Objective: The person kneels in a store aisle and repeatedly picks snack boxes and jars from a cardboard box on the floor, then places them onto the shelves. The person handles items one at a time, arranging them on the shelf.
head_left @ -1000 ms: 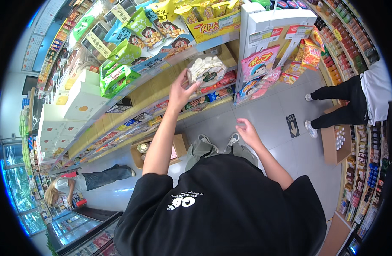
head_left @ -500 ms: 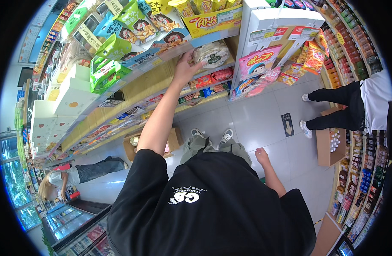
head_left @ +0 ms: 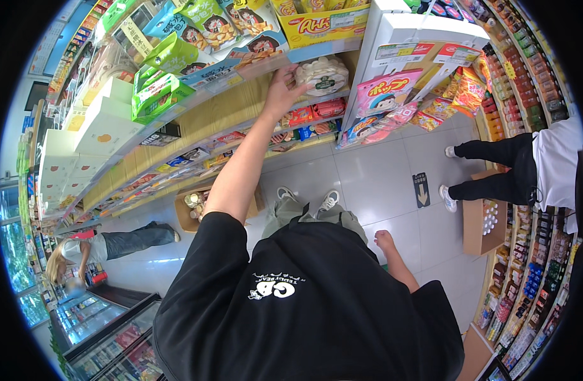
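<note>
On the shelf just below the top display sits a round clear tub [head_left: 323, 76] with pale, flat pieces inside and a dark green label. My left hand [head_left: 283, 95] reaches up to its left side, the thumb over its front and the fingers at its upper left edge, partly hidden. Down beside my right thigh hangs my right hand [head_left: 384, 240], its fingers curled in and nothing visible in them. Above the tub stands a yellow snack box [head_left: 323, 28] with yellow packets in it.
Green snack bags [head_left: 167, 60] fill the top shelf leftward. Pink bags [head_left: 386, 95] hang from a white rack at the right. An open carton [head_left: 188, 219] sits on the floor below the shelf. A person in black trousers [head_left: 494, 162] stands at right; another person [head_left: 126, 244] is at left.
The view has shifted slightly, so the shelf and tub appear a little to the right. My left hand stays at the tub's left side; my right hand remains curled and low.
</note>
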Demonstrator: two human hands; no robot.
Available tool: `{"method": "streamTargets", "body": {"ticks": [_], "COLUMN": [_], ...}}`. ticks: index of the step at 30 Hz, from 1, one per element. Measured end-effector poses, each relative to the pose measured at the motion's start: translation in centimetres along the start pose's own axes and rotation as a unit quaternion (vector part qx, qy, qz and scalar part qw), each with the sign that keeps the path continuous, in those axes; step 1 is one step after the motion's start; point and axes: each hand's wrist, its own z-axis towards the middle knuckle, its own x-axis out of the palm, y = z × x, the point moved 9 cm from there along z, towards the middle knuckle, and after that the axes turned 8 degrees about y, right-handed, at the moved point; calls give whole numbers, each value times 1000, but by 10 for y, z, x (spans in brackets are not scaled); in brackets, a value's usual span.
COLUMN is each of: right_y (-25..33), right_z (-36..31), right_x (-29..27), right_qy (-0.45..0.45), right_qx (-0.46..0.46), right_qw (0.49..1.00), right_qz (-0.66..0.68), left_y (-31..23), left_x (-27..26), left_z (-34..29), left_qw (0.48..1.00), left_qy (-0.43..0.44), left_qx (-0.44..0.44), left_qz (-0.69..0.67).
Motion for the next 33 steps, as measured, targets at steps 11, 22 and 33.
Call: {"method": "streamTargets", "body": {"ticks": [11,22,33], "right_y": [12,4,13], "right_z": [4,-1,1], "right_x": [-7,-3,-5], "right_qy": [28,20,6], "right_qx": [3,14,39], "right_qw": [1000,1000,999], "right_qz": [1,14,8], "left_y": [-14,-14,-12], "left_x": [12,19,22], "left_z": [-15,-12,-9], "left_qw": [999,998,998], "left_qy": [-43,-56,-61], "left_qx": [9,11,7], "left_qz": [-3,-10,-11]}}
